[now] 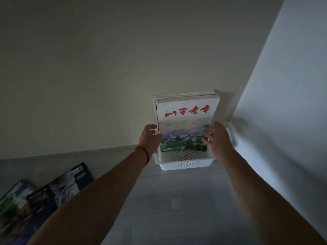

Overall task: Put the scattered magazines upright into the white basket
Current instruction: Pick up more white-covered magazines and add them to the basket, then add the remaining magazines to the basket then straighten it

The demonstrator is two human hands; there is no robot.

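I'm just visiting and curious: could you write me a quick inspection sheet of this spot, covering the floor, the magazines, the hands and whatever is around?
Surface: grey floor, dimly lit.
Job's things: white basket against the wall; magazines upright inside it; two more magazines lying flat on the floor.
Clutter: nothing seen.
Grips: left hand holds the stack's left edge; right hand, fingers straight, rests on the front cover's right side.
Cables: nothing seen.
Surroundings: pale wall; lighter wall on the right.

You're in a dim room of a home — plain pale walls (106, 68) meeting in a corner, a grey baseboard (88, 152), grey wood-look floor (177, 200). A white perforated basket (185, 165) of magazines (185, 117) stands in that corner — more magazines (53, 188) lie on the floor.
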